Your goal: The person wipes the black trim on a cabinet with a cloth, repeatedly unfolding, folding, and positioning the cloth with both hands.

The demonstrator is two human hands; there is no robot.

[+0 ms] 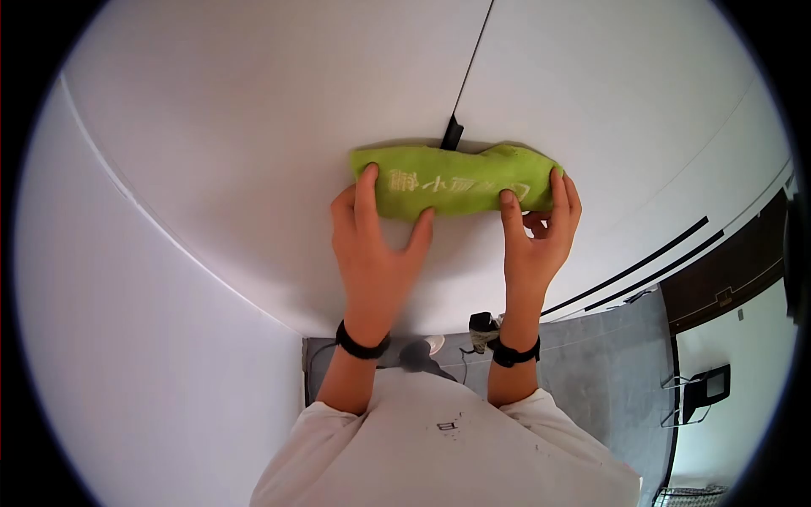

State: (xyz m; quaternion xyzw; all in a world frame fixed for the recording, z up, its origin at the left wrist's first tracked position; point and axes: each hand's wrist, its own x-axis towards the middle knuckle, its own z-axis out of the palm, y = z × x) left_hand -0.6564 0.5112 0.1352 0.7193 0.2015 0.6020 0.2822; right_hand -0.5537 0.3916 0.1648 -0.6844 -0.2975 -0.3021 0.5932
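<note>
A bright green folded cloth (456, 188) with pale printed characters lies lengthwise on a white surface (253, 169). My left hand (376, 258) grips its left end, one finger on the upper face and the thumb against the lower edge. At the other end, my right hand (541, 237) pinches the cloth, thumb on the front and fingers around the right edge. Some of the right fingertips are hidden behind the cloth. Directly above it, a black piece (453, 133) sits at the end of a thin dark seam, its lower tip covered by the cloth.
A white wall (127, 338) borders the surface on the left. Two black strips (650, 258) run along the right edge. Beyond are a grey floor (600, 363), a black chair (708, 393) and a dark brown door (726, 262). Black bands (361, 342) circle both wrists.
</note>
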